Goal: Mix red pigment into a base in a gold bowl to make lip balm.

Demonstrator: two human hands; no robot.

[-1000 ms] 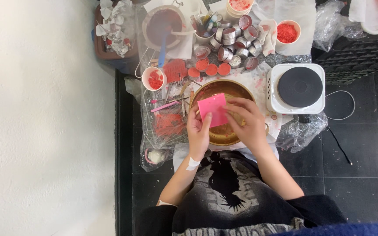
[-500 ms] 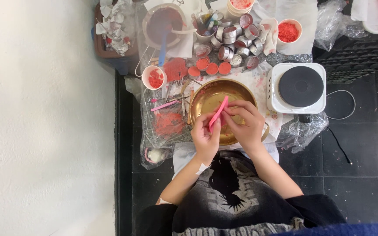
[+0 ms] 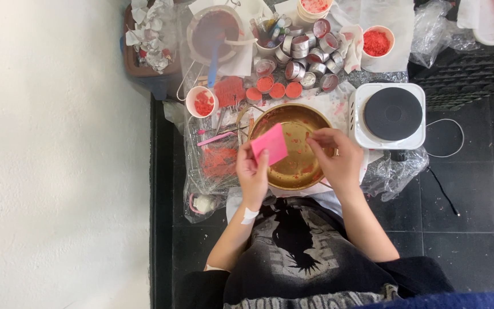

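Nearest to me is the person's dark printed shirt, with both forearms reaching away over it. The left hand is closed around the lower edge of a pink square card, holding it up, tilted, over the left rim of a brass bowl. The right hand hovers over the right side of that bowl, fingers curled loosely inward; I cannot tell whether anything is pinched between them. The bowl sits on the low desk just beyond the person's lap, its inside smeared with reddish flecks.

Left of the bowl lie crinkled clear plastic stained red and a pink stick. Right of the bowl stands a white hot plate with a round black top, its cord trailing onto the dark tiled floor.

Farther off, just past the bowl's rim, a row of small round orange discs lies beside a white cup of red bits. Beyond those is a cluster of small empty metal tins, a larger pot with a blue utensil at far left, and another white cup of red crumbs at far right.
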